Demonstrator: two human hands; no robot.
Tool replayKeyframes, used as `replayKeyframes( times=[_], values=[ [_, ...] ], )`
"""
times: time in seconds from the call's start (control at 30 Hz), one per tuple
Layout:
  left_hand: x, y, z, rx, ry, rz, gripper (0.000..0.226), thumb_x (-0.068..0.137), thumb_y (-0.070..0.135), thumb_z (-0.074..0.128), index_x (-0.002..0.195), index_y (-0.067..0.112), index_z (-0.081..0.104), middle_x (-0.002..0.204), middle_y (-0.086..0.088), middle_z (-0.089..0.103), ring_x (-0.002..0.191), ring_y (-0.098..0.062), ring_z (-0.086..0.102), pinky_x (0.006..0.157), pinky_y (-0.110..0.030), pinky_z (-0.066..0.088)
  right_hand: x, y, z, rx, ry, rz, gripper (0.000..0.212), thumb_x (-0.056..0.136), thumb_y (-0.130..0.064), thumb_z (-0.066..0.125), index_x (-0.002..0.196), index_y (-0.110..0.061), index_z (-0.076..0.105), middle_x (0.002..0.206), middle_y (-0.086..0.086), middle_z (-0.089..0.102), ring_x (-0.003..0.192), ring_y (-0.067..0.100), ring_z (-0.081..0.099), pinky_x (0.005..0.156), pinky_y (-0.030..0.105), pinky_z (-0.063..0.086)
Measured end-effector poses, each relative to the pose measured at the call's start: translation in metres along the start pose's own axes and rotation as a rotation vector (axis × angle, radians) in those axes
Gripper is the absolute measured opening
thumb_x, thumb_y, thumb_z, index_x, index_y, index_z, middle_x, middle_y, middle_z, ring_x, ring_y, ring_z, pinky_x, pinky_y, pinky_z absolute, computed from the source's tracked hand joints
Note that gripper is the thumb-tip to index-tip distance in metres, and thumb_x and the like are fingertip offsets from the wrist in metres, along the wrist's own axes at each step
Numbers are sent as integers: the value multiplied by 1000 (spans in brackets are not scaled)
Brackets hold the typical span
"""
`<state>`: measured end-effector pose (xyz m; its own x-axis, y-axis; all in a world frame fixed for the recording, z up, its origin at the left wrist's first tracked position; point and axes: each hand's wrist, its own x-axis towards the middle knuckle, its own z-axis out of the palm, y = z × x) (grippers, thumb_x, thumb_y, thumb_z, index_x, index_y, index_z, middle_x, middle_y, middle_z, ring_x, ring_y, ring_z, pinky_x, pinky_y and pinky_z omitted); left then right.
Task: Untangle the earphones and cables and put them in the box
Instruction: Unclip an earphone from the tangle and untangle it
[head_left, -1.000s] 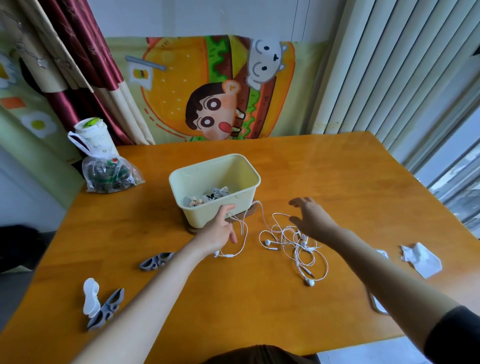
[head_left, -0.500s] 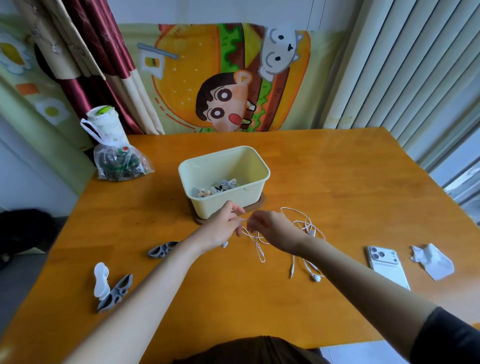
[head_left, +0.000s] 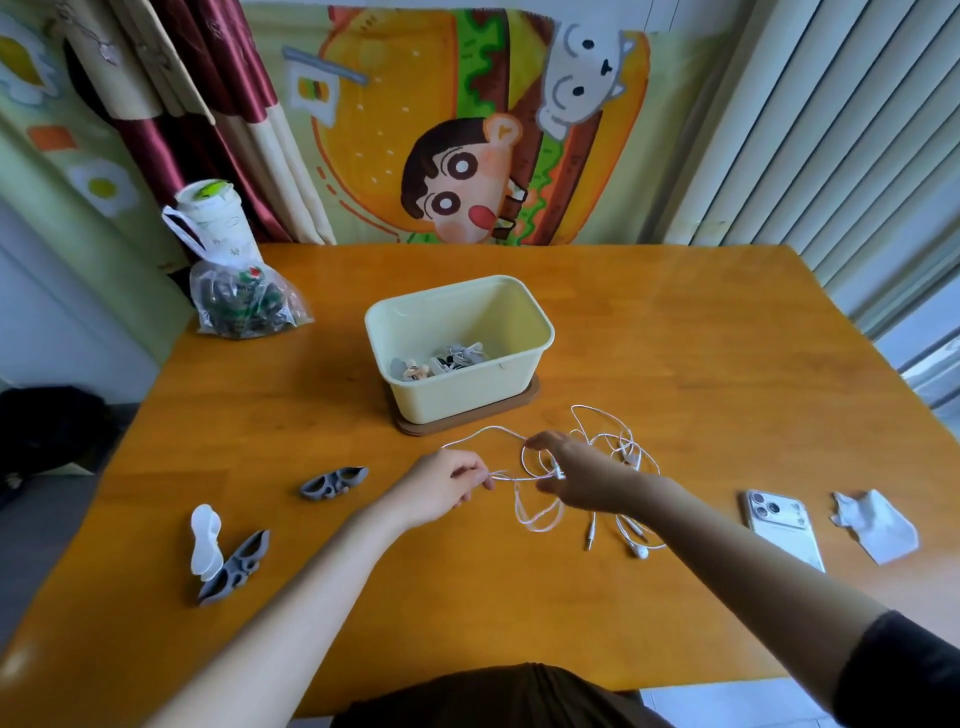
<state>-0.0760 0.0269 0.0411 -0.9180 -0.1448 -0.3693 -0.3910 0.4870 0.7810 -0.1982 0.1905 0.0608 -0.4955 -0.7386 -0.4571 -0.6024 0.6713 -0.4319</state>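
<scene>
**Earphone Cable Held Between Both Hands, Box Behind**

1. Task item: the white earphones lie as a loose tangle on the table, near the middle and toward the near edge. They lie just in front of the box and outside it. A jack plug and one earbud rest on the table surface on the near side of the tangle.
2. Left hand: thumb and fingertips are closed in a pinch on one cable strand, left of the tangle.
3. Right hand: the fingers are curled around several cable loops. A short strand runs taut between the two hands.
4. Box: cream, open-topped, upright on a brown base. Small wound bundles lie inside.
5. Other items:
   - A grey clip lies left of the left hand.
   - A second grey clip touches a white clip near the left edge.
   - A phone and crumpled paper lie near the right edge.
   - A plastic bag stands at the far left corner.
</scene>
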Motion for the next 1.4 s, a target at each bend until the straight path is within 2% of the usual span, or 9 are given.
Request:
replayKeyframes(
  times=[0.1,0.23,0.33,0.6,0.77,1.03,1.13,1.27,1.4],
  values=[
    [5,3,6,13,10,41,13,98,20,49,94,21,61,66,4,55,64,-9,49,61,-24,39,4,-24,11,79,-44,-148,46,92,-23,59,132,-9,42,132,8,53,119,23,51,96,30,40],
    [9,-3,4,-78,101,12,5,99,17,48,100,14,43,70,3,57,65,-9,49,58,-20,37,16,-41,15,138,-44,-150,13,97,-21,49,102,-11,57,91,8,69,83,21,61,79,32,46],
    [8,-10,-3,-110,129,-12,11,99,22,49,101,13,43,75,4,57,70,-6,52,61,-17,39,21,-43,18,180,-33,-148,23,100,-19,41,92,-11,61,70,-1,62,62,10,56,65,20,44],
    [7,-83,-24,80,417,-265,26,98,15,50,123,10,53,128,-5,53,115,-22,52,94,-31,43,42,-34,29,198,49,-37,27,97,-15,44,94,-6,69,85,10,68,65,13,54,51,15,37],
    [3,-118,-30,415,454,-502,43,95,10,53,136,14,42,134,-10,45,125,-32,40,101,-41,35,48,-31,37,225,14,18,29,99,-16,41,97,-5,68,69,1,55,59,17,47,48,24,33],
    [-5,-133,-11,371,493,-540,29,93,13,57,122,12,53,123,-12,50,117,-31,46,95,-39,37,44,-31,43,240,-82,54,33,102,-18,34,104,-4,64,68,-5,48,54,10,40,50,21,32],
    [-3,-126,-7,189,499,-502,31,91,22,62,118,6,56,115,-12,59,108,-31,55,83,-36,44,41,-32,38,192,-93,48,33,102,-16,33,110,-3,63,75,-3,54,58,11,43,50,18,33],
    [6,-95,13,-216,446,-494,30,87,29,68,104,5,62,98,-10,65,94,-27,61,69,-28,42,48,-46,22,72,-100,-11,27,97,-2,42,116,0,61,113,15,62,74,16,50,55,14,32],
    [17,-55,28,-736,317,-564,24,90,29,64,94,6,61,91,-12,61,82,-24,56,60,-26,45,61,-67,5,154,49,-90,19,93,-3,49,108,-1,62,99,13,67,79,16,50,72,28,42]
  ],
)
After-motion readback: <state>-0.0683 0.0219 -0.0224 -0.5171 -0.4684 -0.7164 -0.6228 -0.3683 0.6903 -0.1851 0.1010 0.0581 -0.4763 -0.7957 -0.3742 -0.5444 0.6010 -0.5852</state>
